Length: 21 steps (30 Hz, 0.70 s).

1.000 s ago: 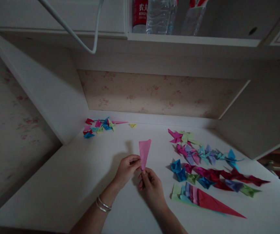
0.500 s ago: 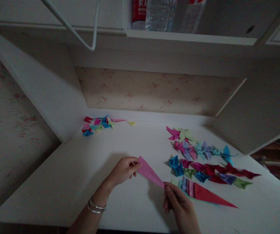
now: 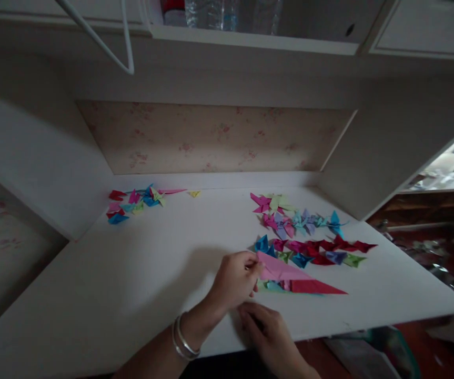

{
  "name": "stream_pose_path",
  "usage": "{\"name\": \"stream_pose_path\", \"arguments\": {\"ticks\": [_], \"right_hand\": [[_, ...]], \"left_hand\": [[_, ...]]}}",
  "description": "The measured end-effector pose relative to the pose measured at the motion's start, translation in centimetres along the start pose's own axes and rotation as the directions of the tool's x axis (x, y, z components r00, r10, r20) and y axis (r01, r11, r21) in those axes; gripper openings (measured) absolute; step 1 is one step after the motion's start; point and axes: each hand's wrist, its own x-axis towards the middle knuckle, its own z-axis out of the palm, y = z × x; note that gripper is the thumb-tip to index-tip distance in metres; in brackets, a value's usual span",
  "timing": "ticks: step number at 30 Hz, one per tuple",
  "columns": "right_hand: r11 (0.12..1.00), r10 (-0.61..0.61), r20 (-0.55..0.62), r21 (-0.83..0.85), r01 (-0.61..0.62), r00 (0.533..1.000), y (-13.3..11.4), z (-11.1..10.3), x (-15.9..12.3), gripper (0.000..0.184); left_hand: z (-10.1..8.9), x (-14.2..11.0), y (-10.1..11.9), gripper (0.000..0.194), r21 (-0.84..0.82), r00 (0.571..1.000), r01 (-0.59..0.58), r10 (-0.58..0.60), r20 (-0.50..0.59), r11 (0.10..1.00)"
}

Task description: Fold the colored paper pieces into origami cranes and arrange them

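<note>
My left hand (image 3: 238, 276) pinches the blunt end of a pink folded paper (image 3: 280, 267), a long pointed triangle. It holds this piece over a row of flat folded papers, with the red folded paper (image 3: 315, 286) at the row's right end. Lower down, by the front of the table, my right hand (image 3: 265, 327) rests with its fingers curled in. Nothing shows between them, and it is apart from the pink paper. Just behind the pink paper lie several small folded paper pieces (image 3: 301, 260) in blue, green and purple.
Folded paper shapes with spread points (image 3: 309, 223) lie in rows farther back on the white table (image 3: 163, 263). A colourful paper pile (image 3: 148, 199) sits at the back left, beside a small yellow piece (image 3: 194, 194). Above hangs a shelf (image 3: 258, 43) with plastic bottles (image 3: 211, 15).
My left hand has carried the pink paper right, over the flat folded row. My right hand has let go of its tip and drawn back toward the front edge. The view has turned right.
</note>
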Motion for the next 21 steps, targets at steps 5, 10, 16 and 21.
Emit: {"name": "stream_pose_path", "arguments": {"ticks": [5,10,16,21], "right_hand": [[0.966,-0.104,-0.011,-0.238,0.099,0.994,0.1,1.5,1.1,0.02],[0.897,-0.255,-0.154,-0.407,0.173,0.955,1.7,2.4,0.3,0.022],[0.801,-0.396,-0.154,-0.54,0.259,0.905,3.0,2.7,-0.7,0.02],[0.69,-0.523,-0.159,-0.655,0.306,0.838,3.8,3.2,-0.7,0.023]], "left_hand": [[6.8,2.6,0.3,0.012,-0.042,0.962,0.217,-0.206,0.18,0.975],[11.0,4.7,-0.3,0.011,-0.102,0.926,0.365,-0.35,0.141,0.926],[12.7,5.3,-2.0,0.015,-0.065,0.907,0.415,-0.408,0.106,0.907],[12.7,4.7,-3.9,0.02,0.058,0.923,0.37,-0.374,0.093,0.927]]}}
